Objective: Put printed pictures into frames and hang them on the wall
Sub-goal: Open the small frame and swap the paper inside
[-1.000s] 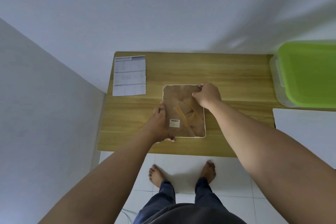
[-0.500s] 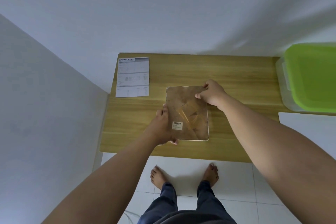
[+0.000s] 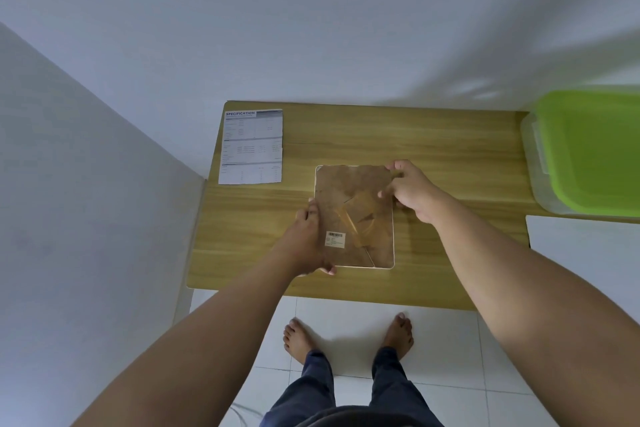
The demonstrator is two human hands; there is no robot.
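Observation:
A white-edged picture frame point(image 3: 353, 218) lies face down on the wooden table point(image 3: 433, 156), its brown backing board up, with a folded stand and a small barcode sticker point(image 3: 335, 239). My left hand point(image 3: 308, 239) grips the frame's left edge near the front corner. My right hand point(image 3: 412, 189) rests on the far right corner, fingertips pinching at the backing board's edge. A printed sheet headed "SPECIFICATION" point(image 3: 252, 147) lies flat at the table's far left.
A clear storage box with a green lid point(image 3: 588, 152) stands at the table's right end. A white surface point(image 3: 585, 246) adjoins below it. White walls close in at the back and left. My bare feet point(image 3: 346, 336) stand on white floor tiles.
My right hand has slid from the frame's top middle toward its far right corner and its fingers have spread a little. The left hand and the frame hold their place.

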